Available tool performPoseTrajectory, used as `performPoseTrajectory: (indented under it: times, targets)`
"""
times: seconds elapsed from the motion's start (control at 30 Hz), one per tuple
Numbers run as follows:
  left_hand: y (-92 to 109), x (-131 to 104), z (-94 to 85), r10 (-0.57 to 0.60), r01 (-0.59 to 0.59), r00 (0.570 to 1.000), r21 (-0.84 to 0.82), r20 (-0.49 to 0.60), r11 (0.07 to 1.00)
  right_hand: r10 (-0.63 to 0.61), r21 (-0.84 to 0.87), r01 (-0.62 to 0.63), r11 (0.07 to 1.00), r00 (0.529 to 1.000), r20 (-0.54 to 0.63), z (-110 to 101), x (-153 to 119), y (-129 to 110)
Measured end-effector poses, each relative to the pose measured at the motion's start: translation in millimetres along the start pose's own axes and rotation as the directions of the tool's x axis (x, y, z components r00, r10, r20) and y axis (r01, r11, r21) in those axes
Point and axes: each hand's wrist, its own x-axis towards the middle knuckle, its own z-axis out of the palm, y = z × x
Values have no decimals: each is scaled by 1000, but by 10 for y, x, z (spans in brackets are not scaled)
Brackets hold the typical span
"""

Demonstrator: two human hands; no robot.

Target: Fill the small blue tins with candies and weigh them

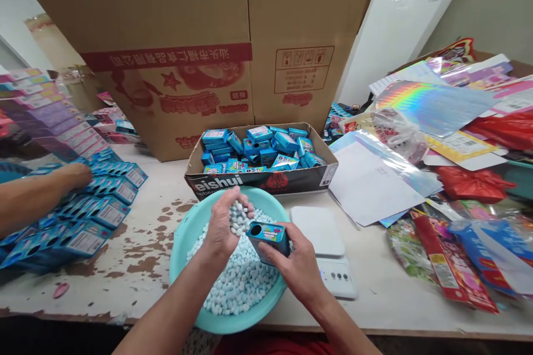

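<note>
A turquoise basin (183, 258) full of small pale blue and white candies (239, 288) stands at the table's front edge. Over it, my left hand (222, 224) is cupped around a handful of candies. My right hand (297, 258) grips a small blue candy box (268, 236), tilted, with a dark round hole in its top facing my left hand. The handful and the box are close together; whether they touch I cannot tell. Behind the basin, a low cardboard tray (266, 184) holds many similar blue boxes (258, 147).
A white scale (318, 230) lies right of the basin. Another person's hand (77, 175) reaches over rows of blue boxes (89, 238) at left. A big carton (208, 22) rises behind the tray. Shiny sheets (375, 177) and colourful packets (449, 266) cover the right side.
</note>
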Motion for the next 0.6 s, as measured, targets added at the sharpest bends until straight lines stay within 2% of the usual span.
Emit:
performPoseTrajectory:
  times: [0.1,0.27,0.6]
  targets:
    - [-105,36,23,42,-40,999,98,-12,994,-22,-70,24,997,999,26,77,29,16]
    - [-186,69,-41,101,-99,995,143,-4,985,-68,-168,88,982,991,119,130,62,47]
    - [-208,69,-47,133,-127,991,192,-17,973,-60,-191,80,978,992,109,132,82,26]
